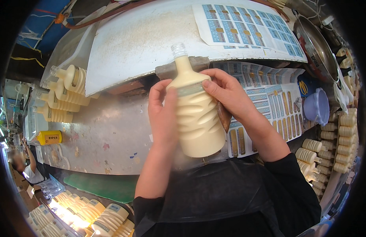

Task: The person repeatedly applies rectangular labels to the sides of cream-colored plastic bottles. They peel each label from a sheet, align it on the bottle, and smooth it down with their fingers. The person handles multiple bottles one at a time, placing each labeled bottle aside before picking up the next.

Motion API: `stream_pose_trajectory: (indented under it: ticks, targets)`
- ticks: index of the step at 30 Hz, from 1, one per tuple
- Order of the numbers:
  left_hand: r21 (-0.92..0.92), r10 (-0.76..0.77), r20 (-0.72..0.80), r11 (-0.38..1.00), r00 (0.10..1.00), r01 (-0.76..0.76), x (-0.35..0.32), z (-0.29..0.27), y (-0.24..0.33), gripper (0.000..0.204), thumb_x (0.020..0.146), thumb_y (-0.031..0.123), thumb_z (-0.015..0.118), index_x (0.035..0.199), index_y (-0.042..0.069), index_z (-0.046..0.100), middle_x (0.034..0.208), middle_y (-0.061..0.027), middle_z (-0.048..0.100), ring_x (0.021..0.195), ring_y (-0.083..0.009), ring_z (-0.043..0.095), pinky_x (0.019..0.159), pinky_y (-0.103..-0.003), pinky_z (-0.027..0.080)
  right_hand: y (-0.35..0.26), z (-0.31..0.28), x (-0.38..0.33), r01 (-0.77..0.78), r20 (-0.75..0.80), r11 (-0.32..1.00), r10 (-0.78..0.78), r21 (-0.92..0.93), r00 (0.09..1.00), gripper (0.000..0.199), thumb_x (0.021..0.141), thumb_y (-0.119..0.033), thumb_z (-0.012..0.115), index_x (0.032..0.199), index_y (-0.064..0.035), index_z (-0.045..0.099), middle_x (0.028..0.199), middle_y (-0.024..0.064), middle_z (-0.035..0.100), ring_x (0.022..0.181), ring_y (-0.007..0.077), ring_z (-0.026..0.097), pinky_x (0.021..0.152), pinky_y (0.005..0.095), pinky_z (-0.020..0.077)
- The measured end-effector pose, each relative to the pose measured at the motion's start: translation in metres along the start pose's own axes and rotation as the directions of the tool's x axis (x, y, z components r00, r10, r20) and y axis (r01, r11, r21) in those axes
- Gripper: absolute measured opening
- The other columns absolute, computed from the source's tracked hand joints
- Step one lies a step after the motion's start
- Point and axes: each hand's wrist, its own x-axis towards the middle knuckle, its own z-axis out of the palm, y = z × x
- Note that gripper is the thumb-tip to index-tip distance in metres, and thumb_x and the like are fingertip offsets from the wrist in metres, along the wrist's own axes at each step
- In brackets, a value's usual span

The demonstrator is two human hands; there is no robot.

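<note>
A cream-coloured bottle [202, 138] with a clear threaded neck and wavy ridges lies tilted in front of me, its neck pointing away. A grey-green label band [187, 90] runs across its shoulder. My left hand [162, 112] grips the bottle's left side, thumb along the wall, fingertips hidden behind it. From the right, my right hand [230, 94] holds the shoulder, its thumb pressing on the band's right end. A brown pointed flat piece [223, 116] shows under the right palm; I cannot tell its kind. Beyond the shoulder sits a grey block [164, 72], partly covered by the bottle.
Label sheets [236, 27] lie on the raised white board [139, 31], and more label sheets [266, 98] lie below it. Similar bottles are stacked at left [56, 100], lower left and right. A yellow container [49, 137], lavender bucket [316, 106] and large pan [315, 43] stand around.
</note>
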Motion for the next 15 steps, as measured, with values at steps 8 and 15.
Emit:
stream_pose_trajectory:
  ticks: [8, 15]
  targets:
    - [0.023, -0.04, 0.048, 0.999, 0.998, 0.039, -0.005, 0.005, 0.012, 0.032, 0.104, 0.025, 0.057, 0.129, 0.004, 0.054, 0.122, -0.0085, 0.06, 0.109, -0.0145, 0.057, 0.096, -0.031, 0.048, -0.016, -0.004, -0.003, -0.019, 0.027, 0.999, 0.017, 0.051, 0.999, 0.037, 0.105, -0.026, 0.062, 0.13, 0.0008, 0.06, 0.113, 0.0046, 0.068, 0.105, 0.0099, 0.061, 0.092, 0.0267, 0.0503]
    - [0.188, -0.101, 0.126, 0.979, 0.987, 0.076, -0.001, 0.007, 0.009, 0.042, 0.105, 0.031, 0.053, 0.136, 0.004, 0.046, 0.125, -0.0124, 0.059, 0.111, -0.0178, 0.058, 0.096, -0.033, 0.048, -0.001, -0.001, 0.002, 0.025, 0.01, 0.998, -0.026, 0.052, 1.0, 0.037, 0.106, -0.026, 0.059, 0.132, 0.0, 0.061, 0.113, 0.0045, 0.068, 0.104, 0.0093, 0.062, 0.091, 0.0265, 0.0505]
